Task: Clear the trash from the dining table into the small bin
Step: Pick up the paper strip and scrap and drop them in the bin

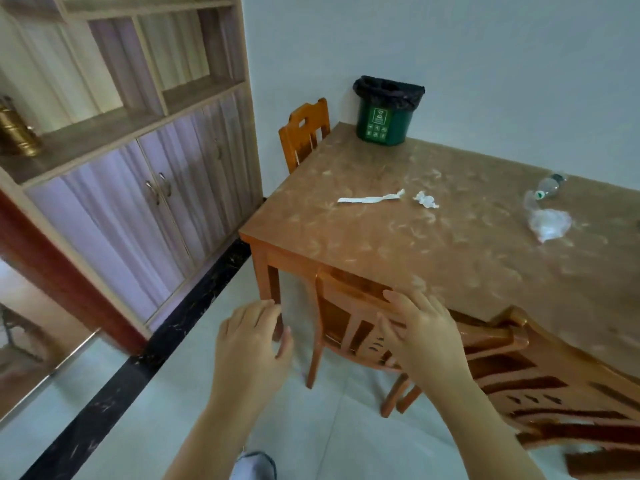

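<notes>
Trash lies scattered over the brown patterned dining table [398,237], none of it in anyone's grasp. A long white paper strip [370,199] lies flat near the middle of the far half, and just beside its right end sits a small crumpled white wrapper [425,199], apart from the strip. Farther right, near the wall edge, a clear plastic bottle [549,186] lies on its side, and close in front of it rests a crumpled clear plastic bag [547,223]. The small green bin with a black liner [386,116] stands upright on the far corner of the table, against the pale wall, well apart from all the litter. The person stands at the near side, both arms stretched forward. The left hand [251,341] hovers over the light floor tiles just left of the table leg, fingers loosely spread and empty. The right hand [420,336] is also spread and holds nothing, its fingers over the top rail of an orange-brown wooden chair [349,327] pushed in at the near edge; whether they touch the rail I cannot tell. Another wooden chair [304,131] stands at the table's far left end, and a tall pale cabinet with purple-tinted doors [138,188] lines the left wall.
</notes>
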Demonstrator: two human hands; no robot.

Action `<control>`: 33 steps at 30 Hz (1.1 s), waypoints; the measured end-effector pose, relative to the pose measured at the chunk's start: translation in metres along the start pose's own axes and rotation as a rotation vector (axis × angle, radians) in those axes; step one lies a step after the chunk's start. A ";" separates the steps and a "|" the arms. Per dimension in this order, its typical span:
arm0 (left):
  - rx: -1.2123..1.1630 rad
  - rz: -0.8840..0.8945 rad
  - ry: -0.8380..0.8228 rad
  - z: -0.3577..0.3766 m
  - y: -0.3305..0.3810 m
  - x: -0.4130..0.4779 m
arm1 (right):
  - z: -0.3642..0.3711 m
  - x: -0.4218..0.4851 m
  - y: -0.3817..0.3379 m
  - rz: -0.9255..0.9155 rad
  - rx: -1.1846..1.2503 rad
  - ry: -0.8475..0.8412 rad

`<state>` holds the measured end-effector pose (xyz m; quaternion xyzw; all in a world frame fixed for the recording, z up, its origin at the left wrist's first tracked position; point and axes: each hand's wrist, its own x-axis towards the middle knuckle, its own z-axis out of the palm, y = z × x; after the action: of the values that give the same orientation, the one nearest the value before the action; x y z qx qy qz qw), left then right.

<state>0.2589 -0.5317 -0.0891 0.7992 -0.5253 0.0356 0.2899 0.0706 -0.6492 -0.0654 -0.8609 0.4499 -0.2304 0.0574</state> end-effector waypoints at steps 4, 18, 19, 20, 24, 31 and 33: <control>-0.049 -0.018 -0.041 0.018 -0.044 0.053 | 0.042 0.054 -0.019 0.023 -0.012 -0.023; -0.175 0.047 -0.108 0.066 -0.190 0.271 | 0.160 0.258 -0.107 0.158 0.003 -0.055; -0.191 0.041 -0.133 0.075 -0.190 0.278 | 0.164 0.263 -0.100 0.177 -0.015 -0.062; -0.207 0.050 -0.158 0.085 -0.189 0.286 | 0.167 0.269 -0.092 0.208 -0.030 -0.062; -0.242 0.143 -0.226 0.123 -0.176 0.320 | 0.178 0.293 -0.056 0.339 -0.061 -0.030; -0.249 0.351 -0.246 0.182 -0.139 0.410 | 0.197 0.347 0.016 0.506 -0.053 0.038; -0.229 0.391 -0.301 0.205 -0.125 0.433 | 0.199 0.358 0.038 0.558 -0.047 0.060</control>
<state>0.5083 -0.9538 -0.1558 0.6409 -0.7074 -0.0881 0.2846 0.3067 -0.9798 -0.1303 -0.6978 0.6762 -0.2206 0.0851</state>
